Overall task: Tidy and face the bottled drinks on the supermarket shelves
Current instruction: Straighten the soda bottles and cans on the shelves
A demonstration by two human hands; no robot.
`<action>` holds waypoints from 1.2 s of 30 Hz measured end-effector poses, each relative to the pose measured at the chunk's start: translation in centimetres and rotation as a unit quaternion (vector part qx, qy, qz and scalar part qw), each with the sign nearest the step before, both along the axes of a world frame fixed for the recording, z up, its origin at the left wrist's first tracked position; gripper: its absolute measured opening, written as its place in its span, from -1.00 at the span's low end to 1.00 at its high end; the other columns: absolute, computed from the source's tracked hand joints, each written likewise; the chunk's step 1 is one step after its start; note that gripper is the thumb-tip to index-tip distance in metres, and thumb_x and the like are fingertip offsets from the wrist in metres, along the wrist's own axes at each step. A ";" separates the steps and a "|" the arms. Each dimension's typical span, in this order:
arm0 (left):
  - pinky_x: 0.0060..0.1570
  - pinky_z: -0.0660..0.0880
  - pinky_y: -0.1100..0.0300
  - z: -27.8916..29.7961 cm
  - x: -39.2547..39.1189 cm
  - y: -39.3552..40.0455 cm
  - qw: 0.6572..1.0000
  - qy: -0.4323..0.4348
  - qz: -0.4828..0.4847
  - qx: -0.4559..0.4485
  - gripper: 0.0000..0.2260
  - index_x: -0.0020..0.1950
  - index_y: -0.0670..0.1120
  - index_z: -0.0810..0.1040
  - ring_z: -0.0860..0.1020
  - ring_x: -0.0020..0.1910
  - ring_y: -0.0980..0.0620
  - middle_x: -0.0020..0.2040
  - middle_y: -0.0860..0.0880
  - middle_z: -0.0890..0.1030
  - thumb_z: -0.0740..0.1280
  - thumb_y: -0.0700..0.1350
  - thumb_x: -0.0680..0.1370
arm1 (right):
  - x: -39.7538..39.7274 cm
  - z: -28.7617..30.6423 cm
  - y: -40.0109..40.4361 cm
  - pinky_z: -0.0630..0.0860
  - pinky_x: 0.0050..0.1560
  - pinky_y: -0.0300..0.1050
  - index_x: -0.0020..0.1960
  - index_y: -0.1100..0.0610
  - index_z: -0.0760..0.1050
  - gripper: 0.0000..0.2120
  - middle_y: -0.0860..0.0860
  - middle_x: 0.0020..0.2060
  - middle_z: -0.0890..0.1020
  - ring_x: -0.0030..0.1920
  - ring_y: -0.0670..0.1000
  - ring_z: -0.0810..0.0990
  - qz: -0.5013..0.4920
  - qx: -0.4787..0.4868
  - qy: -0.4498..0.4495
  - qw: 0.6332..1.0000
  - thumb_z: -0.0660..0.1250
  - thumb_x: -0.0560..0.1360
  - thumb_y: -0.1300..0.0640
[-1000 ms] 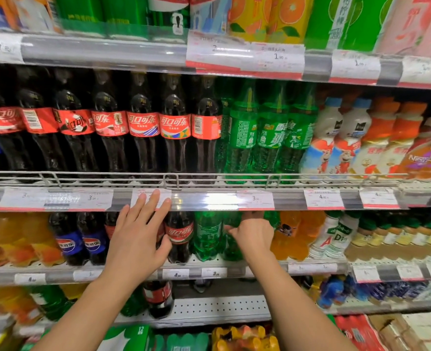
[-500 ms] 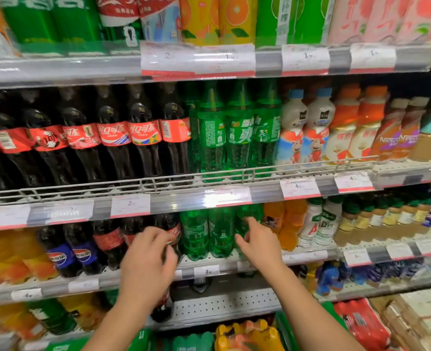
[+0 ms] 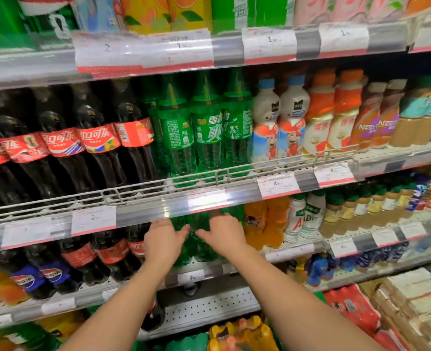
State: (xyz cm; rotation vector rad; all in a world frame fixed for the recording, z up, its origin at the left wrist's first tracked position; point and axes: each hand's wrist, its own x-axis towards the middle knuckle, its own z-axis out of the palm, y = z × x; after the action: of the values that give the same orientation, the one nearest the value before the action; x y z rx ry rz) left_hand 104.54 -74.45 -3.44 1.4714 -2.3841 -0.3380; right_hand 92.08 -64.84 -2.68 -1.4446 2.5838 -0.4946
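Two bare forearms are seen rising from the lower edge of the view toward the third shelf [image 3: 196, 277] from the top. The left hand [image 3: 162, 240] and the right hand [image 3: 224, 236] are brought close together, well short of touching, with a narrow gap left between their fingertips. Both are placed in front of the green bottles [image 3: 204, 239] that stand upright on that shelf, directly beyond the hands and partly hidden by them and by the price rail [image 3: 143, 211] above. The long axis of each bottle is vertical, so a grip from the front would have to be closed across it from the sides. The left grip is seen with fingers extended toward the right and loosely spread; whether a bottle is touched cannot be told. The right grip is likewise held apart, fingers pointed leftward at the same bottles, and nothing is seen to be clamped by either. Neither hand is clearly nearer; the bottle in the gap lies between them and just behind. It is judged that the next move would be a turn or a pull forward of that bottle, and that the neighbouring bottles could be knocked if the hands were closed too widely. To the left on the same shelf, cola bottles [image 3: 113, 252] are ranged; to the right, orange drinks [image 3: 267, 224]. On the shelf above, further back and higher, taller green bottles [image 3: 206, 127] are shown with labels facing unevenly, between cola [image 3: 97, 138] and milk drinks [image 3: 280, 117].
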 end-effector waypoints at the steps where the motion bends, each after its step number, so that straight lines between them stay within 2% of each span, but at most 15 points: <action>1: -0.04 0.46 0.12 0.0 -0.3 -0.3 1.000 -0.012 0.004 0.000 -0.57 -0.11 -0.11 0.42 0.58 0.11 -0.16 0.07 -0.15 0.59 0.36 0.26 0.55 | -0.1 -0.3 -0.4 0.57 -0.03 0.01 -0.23 0.11 0.41 -0.52 0.17 0.05 0.64 0.11 0.16 0.59 -0.007 0.004 -0.002 1.000 0.26 0.59 -0.28; 3: -0.12 0.46 0.17 0.1 -0.8 -0.9 0.999 -0.028 0.017 0.008 -0.55 -0.23 -0.08 0.37 0.60 0.06 -0.12 -0.03 -0.11 0.59 0.36 0.28 0.54 | -0.4 -0.9 -1.0 0.55 0.02 -0.01 -0.05 0.12 0.58 -0.52 0.18 0.20 0.61 0.19 0.17 0.58 -0.027 0.007 -0.009 1.000 0.27 0.56 -0.32; 6: -0.25 0.41 0.21 -0.3 -1.2 -1.4 0.999 -0.017 0.033 0.015 -0.57 -0.35 0.00 0.38 0.62 -0.08 -0.05 -0.23 0.01 0.50 0.39 0.26 0.51 | -0.5 -1.4 -1.5 0.52 0.06 -0.03 0.23 0.12 0.52 -0.38 0.12 0.22 0.59 0.22 0.16 0.58 -0.056 0.006 -0.018 0.998 0.32 0.50 -0.40; 10: -0.35 0.40 0.23 -0.6 -1.4 -1.8 0.998 -0.033 0.047 0.006 -0.57 -0.35 -0.03 0.42 0.53 -0.26 0.01 -0.31 0.02 0.54 0.36 0.28 0.50 | -0.6 -1.4 -1.9 0.50 0.05 -0.05 0.29 0.09 0.46 -0.34 0.08 0.19 0.59 0.22 0.14 0.57 -0.081 0.021 -0.010 0.996 0.33 0.48 -0.42; 13: -0.41 0.28 0.25 0.3 -1.1 -2.1 0.996 -0.077 0.042 0.000 -0.52 -0.32 -0.04 0.38 0.45 -0.28 0.05 -0.38 0.08 0.38 0.33 0.33 0.52 | -0.7 -1.5 -1.9 0.53 0.06 -0.06 0.25 0.12 0.49 -0.42 0.09 0.18 0.59 0.22 0.14 0.57 -0.079 0.003 -0.008 0.997 0.36 0.50 -0.34; 15: -0.41 0.28 0.26 0.6 -0.7 -2.1 0.997 -0.077 0.026 0.006 -0.58 -0.21 0.00 0.42 0.45 -0.22 0.06 -0.32 0.07 0.41 0.35 0.34 0.51 | -1.0 -1.6 -1.8 0.56 0.07 -0.06 0.18 0.14 0.54 -0.43 0.10 0.17 0.59 0.23 0.15 0.56 -0.067 0.012 -0.001 0.998 0.35 0.51 -0.35; 19: -0.19 0.45 0.22 -0.2 0.6 -2.4 0.998 -0.064 0.004 -0.006 -0.55 -0.10 -0.04 0.47 0.58 -0.02 -0.04 -0.09 -0.02 0.49 0.39 0.34 0.48 | -1.6 -1.4 -1.8 0.46 0.01 -0.09 0.15 0.14 0.58 -0.35 0.10 0.19 0.56 0.29 0.15 0.50 -0.040 0.040 0.013 0.998 0.27 0.50 -0.44; 21: -0.12 0.54 0.17 -0.7 1.0 -2.9 0.999 -0.042 0.001 0.007 -0.52 -0.02 -0.09 0.55 0.60 0.00 -0.07 -0.03 -0.05 0.55 0.42 0.34 0.45 | -1.4 -1.4 -1.9 0.47 0.06 -0.07 0.13 0.13 0.60 -0.36 0.09 0.20 0.56 0.32 0.14 0.47 -0.033 0.048 0.008 0.998 0.26 0.50 -0.44; 24: -0.09 0.59 0.11 -1.3 1.3 -3.1 1.000 -0.012 -0.006 0.025 -0.54 -0.01 -0.05 0.61 0.60 -0.04 -0.05 0.01 -0.05 0.59 0.44 0.34 0.43 | -1.0 -1.4 -1.7 0.50 0.08 -0.04 0.12 0.13 0.56 -0.40 0.09 0.15 0.60 0.29 0.14 0.50 -0.030 0.042 0.001 0.999 0.29 0.51 -0.41; 26: -0.04 0.57 0.11 -1.4 1.4 -2.8 0.999 0.003 -0.013 0.033 -0.56 0.04 -0.03 0.60 0.60 0.02 -0.06 0.06 -0.05 0.58 0.45 0.30 0.43 | -0.8 -1.5 -1.2 0.56 0.02 -0.02 0.00 0.13 0.49 -0.49 0.10 0.04 0.64 0.18 0.14 0.57 -0.017 0.032 0.004 0.999 0.29 0.55 -0.35; 28: 0.02 0.53 0.12 -1.3 1.6 -2.0 0.998 0.026 -0.022 0.047 -0.59 0.14 -0.06 0.57 0.58 0.12 -0.08 0.12 -0.05 0.55 0.47 0.20 0.47 | -0.6 -1.7 -0.4 0.63 -0.07 0.01 -0.19 0.11 0.42 -0.53 0.06 -0.15 0.62 -0.05 0.12 0.63 -0.005 0.025 -0.004 1.000 0.28 0.58 -0.29; 29: 0.03 0.52 0.11 -1.3 1.7 -1.6 0.998 0.038 -0.028 0.048 -0.59 0.18 -0.08 0.56 0.56 0.15 -0.09 0.14 -0.07 0.55 0.48 0.15 0.48 | -0.6 -1.9 0.0 0.64 -0.10 0.02 -0.22 0.10 0.40 -0.55 0.04 -0.22 0.60 -0.13 0.11 0.63 0.000 0.018 -0.011 1.000 0.29 0.59 -0.26; 31: 0.01 0.52 0.09 -1.1 2.1 -0.7 0.997 0.065 -0.027 0.038 -0.55 0.25 -0.10 0.53 0.56 0.15 -0.07 0.15 -0.07 0.55 0.47 0.12 0.48 | -0.6 -2.0 0.9 0.65 -0.14 0.03 -0.12 0.09 0.44 -0.62 0.00 -0.23 0.60 -0.17 0.08 0.63 0.005 -0.004 -0.019 1.000 0.30 0.59 -0.23; 33: -0.05 0.53 0.09 -0.4 2.7 0.4 0.994 0.097 -0.023 0.038 -0.48 0.35 -0.10 0.45 0.59 0.01 0.00 0.20 -0.06 0.52 0.47 0.10 0.49 | -0.7 -1.9 1.7 0.64 -0.13 0.04 -0.01 0.08 0.44 -0.67 -0.03 -0.17 0.62 -0.15 0.04 0.63 0.015 -0.027 -0.025 0.999 0.32 0.59 -0.20; 36: -0.05 0.51 0.16 1.2 4.0 2.1 0.990 0.110 -0.078 0.049 -0.50 0.43 0.02 0.44 0.59 -0.07 0.13 0.37 0.06 0.44 0.44 0.08 0.53 | -1.0 -1.2 3.2 0.61 -0.10 -0.03 0.21 0.06 0.47 -0.62 -0.11 -0.13 0.61 -0.12 -0.03 0.62 0.035 -0.057 -0.055 0.996 0.34 0.56 -0.19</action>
State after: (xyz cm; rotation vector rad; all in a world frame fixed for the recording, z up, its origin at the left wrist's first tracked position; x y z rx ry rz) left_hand 108.59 -72.32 -2.19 1.2184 -2.3354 -0.6292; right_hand 91.12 -61.60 -3.92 -1.4911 2.4477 -0.7008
